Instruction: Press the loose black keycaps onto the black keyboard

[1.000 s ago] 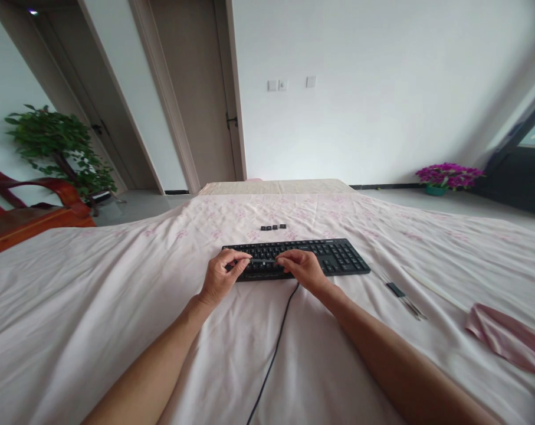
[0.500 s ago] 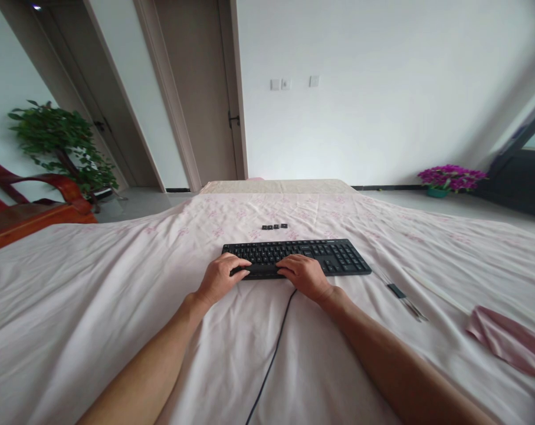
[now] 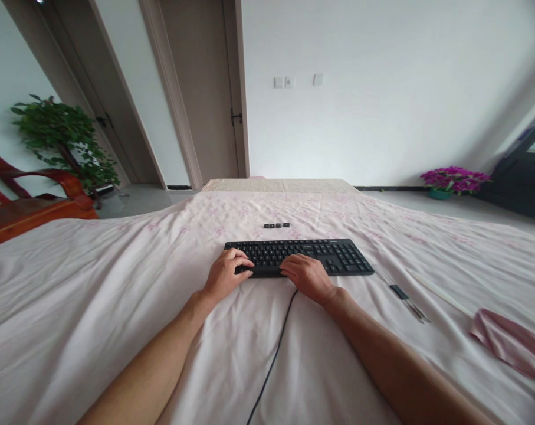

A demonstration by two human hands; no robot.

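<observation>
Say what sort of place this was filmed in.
Probably a room in a home: a wooden armchair and a leafy green plant stand at the left, and a flowered cloth lies under the keyboard.

Keyboard (image 3: 271,255): black plastic, mostly matt. Loose keycaps (image 3: 278,225): dark, plastic-looking. Bedspread (image 3: 117,283): matt cloth, creased. Small tool (image 3: 399,291): shiny metal prongs, dark grip. Pink cloth (image 3: 510,339): satiny sheen. Chair (image 3: 68,183): glossy reddish wood. Wall (image 3: 360,118): smooth, matt. Floor (image 3: 138,203): smooth, reflective.

both hands (image 3: 309,276) at near edge of black keyboard (image 3: 347,258); four loose keycaps (image 3: 272,225) beyond; cable (image 3: 273,356) between forearms (image 3: 161,354)
</observation>
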